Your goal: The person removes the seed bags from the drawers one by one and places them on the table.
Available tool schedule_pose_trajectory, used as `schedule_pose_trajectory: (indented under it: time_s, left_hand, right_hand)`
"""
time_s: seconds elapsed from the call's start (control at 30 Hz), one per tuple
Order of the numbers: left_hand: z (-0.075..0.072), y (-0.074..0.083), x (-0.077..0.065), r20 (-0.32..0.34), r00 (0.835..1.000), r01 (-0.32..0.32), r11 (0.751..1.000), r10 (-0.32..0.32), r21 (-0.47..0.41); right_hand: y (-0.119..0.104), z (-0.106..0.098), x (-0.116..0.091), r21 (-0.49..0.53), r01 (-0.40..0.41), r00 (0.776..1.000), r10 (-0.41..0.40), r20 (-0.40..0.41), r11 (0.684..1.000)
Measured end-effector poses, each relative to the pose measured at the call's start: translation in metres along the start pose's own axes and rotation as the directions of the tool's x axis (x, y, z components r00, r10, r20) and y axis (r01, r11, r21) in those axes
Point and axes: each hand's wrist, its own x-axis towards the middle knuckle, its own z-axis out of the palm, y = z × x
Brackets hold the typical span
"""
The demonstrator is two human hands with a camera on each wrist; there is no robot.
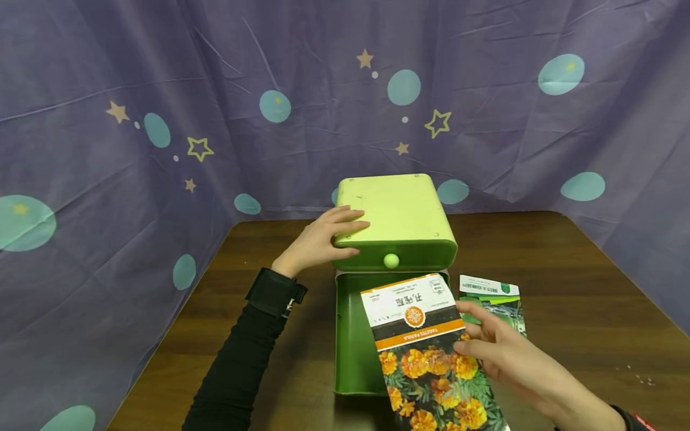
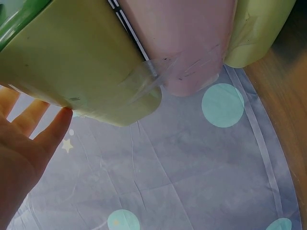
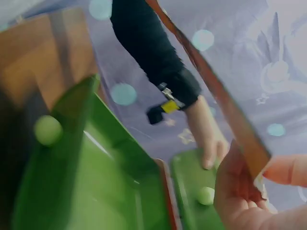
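My right hand [image 1: 504,353] pinches the edge of a seed packet [image 1: 412,353] with orange marigolds on its front. The packet is tilted above a pulled-out green drawer [image 1: 353,341], hiding part of it. In the right wrist view the packet [image 3: 230,110] appears edge-on between thumb and fingers, and the visible part of the drawer [image 3: 115,158] holds nothing. The left hand [image 1: 326,236] rests with spread fingers on the left side of a drawer cabinet [image 1: 396,206] with a light-green top. In the left wrist view its fingertips touch the yellow-green shell [image 2: 72,62].
A second packet [image 1: 496,302], green and white, lies on the wooden table [image 1: 571,287] right of the cabinet. The closed upper drawer has a round knob [image 1: 391,260]. A pink tier [image 2: 187,43] shows in the left wrist view. Purple patterned cloth [image 1: 323,60] hangs behind.
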Motion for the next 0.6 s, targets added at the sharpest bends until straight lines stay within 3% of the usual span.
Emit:
schedule_pose_trajectory:
  time_s: [0.13, 0.37, 0.6]
  left_hand:
    - [0.001, 0.000, 0.000, 0.004, 1.000, 0.006, 1.000, -0.006, 0.004]
    - [0.000, 0.000, -0.002, 0.001, 1.000, 0.023, 1.000, -0.023, -0.005]
    - [0.000, 0.000, -0.001, 0.006, 1.000, 0.013, 1.000, -0.013, -0.016]
  right_hand:
    - [-0.004, -0.008, -0.012, -0.046, 0.035, 0.999, -0.037, -0.029, 0.998]
    - [-0.003, -0.035, -0.019, -0.024, 0.126, 0.991, -0.127, -0.043, 0.992]
    - [0.003, -0.071, -0.022, 0.003, 0.306, 0.945, -0.303, -0.119, 0.952]
